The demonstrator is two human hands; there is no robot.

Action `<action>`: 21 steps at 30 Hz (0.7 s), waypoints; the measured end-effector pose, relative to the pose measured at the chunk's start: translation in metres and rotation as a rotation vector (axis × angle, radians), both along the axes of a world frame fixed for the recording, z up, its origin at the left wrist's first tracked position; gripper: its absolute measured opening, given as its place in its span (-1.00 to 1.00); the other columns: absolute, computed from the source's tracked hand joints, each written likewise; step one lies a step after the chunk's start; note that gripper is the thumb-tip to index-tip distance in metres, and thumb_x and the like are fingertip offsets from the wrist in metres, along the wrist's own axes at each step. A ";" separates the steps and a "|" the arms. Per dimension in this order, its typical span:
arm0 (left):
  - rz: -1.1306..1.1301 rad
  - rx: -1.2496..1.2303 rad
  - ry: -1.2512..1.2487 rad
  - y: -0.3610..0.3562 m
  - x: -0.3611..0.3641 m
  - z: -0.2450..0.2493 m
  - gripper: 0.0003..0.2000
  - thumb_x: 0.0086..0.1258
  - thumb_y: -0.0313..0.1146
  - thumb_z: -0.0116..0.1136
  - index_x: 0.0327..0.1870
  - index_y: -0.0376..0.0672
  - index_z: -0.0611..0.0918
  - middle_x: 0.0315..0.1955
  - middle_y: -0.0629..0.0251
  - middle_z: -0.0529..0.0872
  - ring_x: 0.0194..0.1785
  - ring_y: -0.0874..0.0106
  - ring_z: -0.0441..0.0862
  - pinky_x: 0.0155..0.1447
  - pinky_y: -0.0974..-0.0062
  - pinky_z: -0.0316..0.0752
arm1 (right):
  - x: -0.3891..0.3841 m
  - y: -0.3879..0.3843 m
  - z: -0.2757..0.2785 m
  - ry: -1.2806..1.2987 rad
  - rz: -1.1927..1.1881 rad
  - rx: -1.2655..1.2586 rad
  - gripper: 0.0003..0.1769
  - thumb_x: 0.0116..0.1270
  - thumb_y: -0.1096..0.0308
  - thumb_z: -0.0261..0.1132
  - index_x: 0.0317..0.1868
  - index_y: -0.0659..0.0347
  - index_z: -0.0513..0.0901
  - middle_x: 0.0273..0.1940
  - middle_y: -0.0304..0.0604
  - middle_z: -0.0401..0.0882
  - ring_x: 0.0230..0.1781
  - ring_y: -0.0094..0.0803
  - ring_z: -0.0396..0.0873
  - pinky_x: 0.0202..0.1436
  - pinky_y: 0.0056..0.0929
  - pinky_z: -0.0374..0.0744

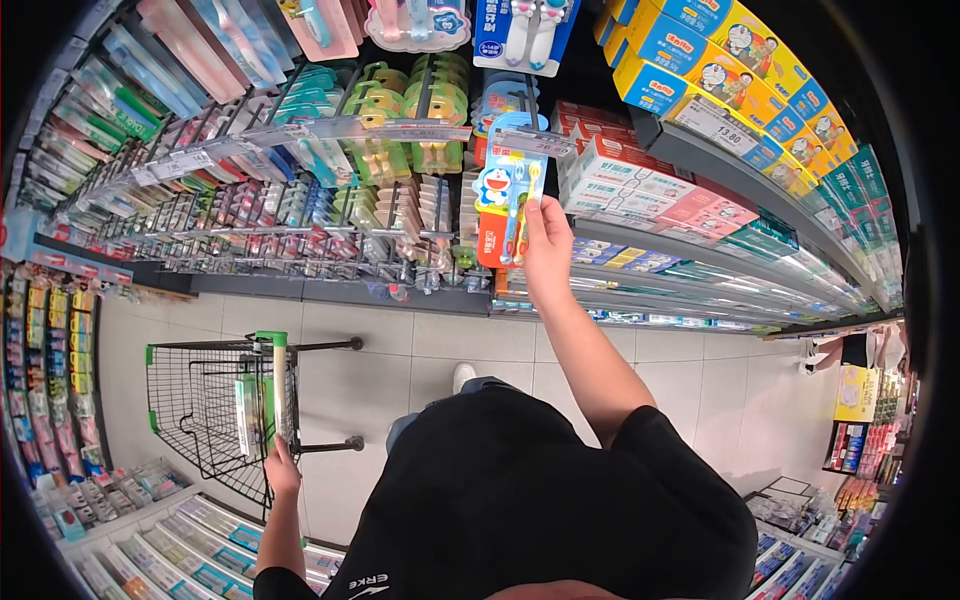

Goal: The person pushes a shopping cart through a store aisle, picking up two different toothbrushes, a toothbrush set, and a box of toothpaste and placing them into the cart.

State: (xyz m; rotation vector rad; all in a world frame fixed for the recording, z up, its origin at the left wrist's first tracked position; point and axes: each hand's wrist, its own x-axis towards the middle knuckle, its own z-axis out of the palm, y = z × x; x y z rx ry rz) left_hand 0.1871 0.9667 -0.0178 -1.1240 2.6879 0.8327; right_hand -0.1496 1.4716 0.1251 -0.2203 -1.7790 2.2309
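My right hand (547, 243) is raised to the shelf, its fingers closed on the edge of a toothbrush pack (497, 215) with a blue-and-white cartoon cat and two toothbrushes. The pack is upright in front of the hanging packs, its top beside a price tag (535, 142). Lower left, my left hand (282, 468) is wrapped round the handle (280, 388) of a black wire shopping cart (200, 405) with green corners.
Hanging toothbrush packs (270, 205) fill the rack at left. Toothpaste boxes (640, 180) line the shelves at right, with yellow boxes (720, 60) above. More shelves (190, 545) stand behind me. At far right, another person's legs (825, 355) show.
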 end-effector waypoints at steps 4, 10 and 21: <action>-0.018 -0.069 0.042 -0.007 0.002 -0.010 -0.19 0.71 0.29 -0.27 -0.16 -0.43 0.76 -0.65 -0.02 0.64 -0.52 0.08 0.72 -0.29 0.09 0.55 | -0.010 -0.003 0.001 -0.006 -0.014 0.005 -0.76 0.75 0.23 0.13 0.02 0.25 0.59 -0.16 -0.33 0.67 -0.18 -0.71 0.51 -0.09 -0.59 0.52; 0.072 0.032 -0.091 -0.002 -0.001 0.000 -0.18 0.71 0.30 -0.27 -0.30 -0.41 0.72 -0.62 -0.07 0.65 -0.50 0.04 0.71 -0.26 0.08 0.55 | -0.039 -0.007 -0.018 0.038 -0.097 0.088 -0.75 0.76 0.23 0.09 -0.01 0.25 0.57 -0.24 -0.35 0.60 -0.28 -0.71 0.45 -0.22 -0.55 0.47; 0.052 0.047 -0.045 0.000 -0.002 0.004 -0.19 0.70 0.31 -0.27 -0.06 -0.40 0.78 -0.63 0.00 0.67 -0.64 0.19 0.67 -0.45 0.24 0.55 | -0.051 -0.009 -0.030 -0.007 -0.120 0.148 -0.75 0.73 0.29 0.12 0.17 0.30 0.55 -0.06 -0.23 0.69 -0.12 -0.61 0.58 -0.01 -0.54 0.56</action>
